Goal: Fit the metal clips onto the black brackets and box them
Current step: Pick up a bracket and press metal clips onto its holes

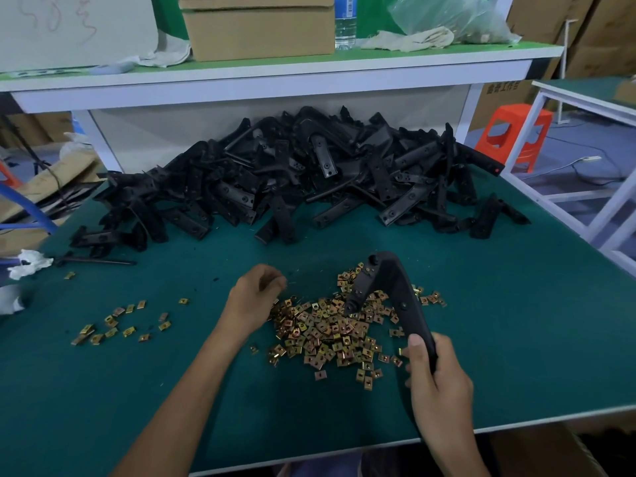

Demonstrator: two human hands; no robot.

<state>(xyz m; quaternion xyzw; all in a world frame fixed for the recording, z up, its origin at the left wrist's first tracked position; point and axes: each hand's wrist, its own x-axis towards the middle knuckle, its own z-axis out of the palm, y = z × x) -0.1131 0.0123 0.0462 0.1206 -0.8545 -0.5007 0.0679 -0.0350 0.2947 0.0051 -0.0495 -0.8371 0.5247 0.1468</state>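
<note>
- Dark green matting is spread over the workbench (499, 356), and a white-edged upper shelf (275, 77) is fixed across the back of it
- A large loose pile of black plastic brackets (292, 173) is heaped at the far side of the bench, beneath the shelf
- A heap of small brass-coloured metal clips (327, 335) is spread on the matting near the middle, between the two hands
- A thinner scatter of the same clips (117, 321) is seen well apart to the left
- One black angled plastic bracket (392, 280) is held above the clip heap; its bend is raised at the far end and its shorter arm slopes down toward the clips, though contact with them cannot be judged
- The near end of that bracket is gripped by the right hand (437, 376), with the fingers wrapped round it and the thumb laid along its face
- The left hand (254, 297) is placed at the left edge of the clip heap with its fingers curled inward; whether a clip is pinched there cannot be told
- A brown cardboard box (258, 32), a clear plastic water bottle (345, 22) and a crumpled clear plastic bag (454, 18) are kept on the shelf
- An orange plastic stool (512, 136) is seen on the floor to the right
</note>
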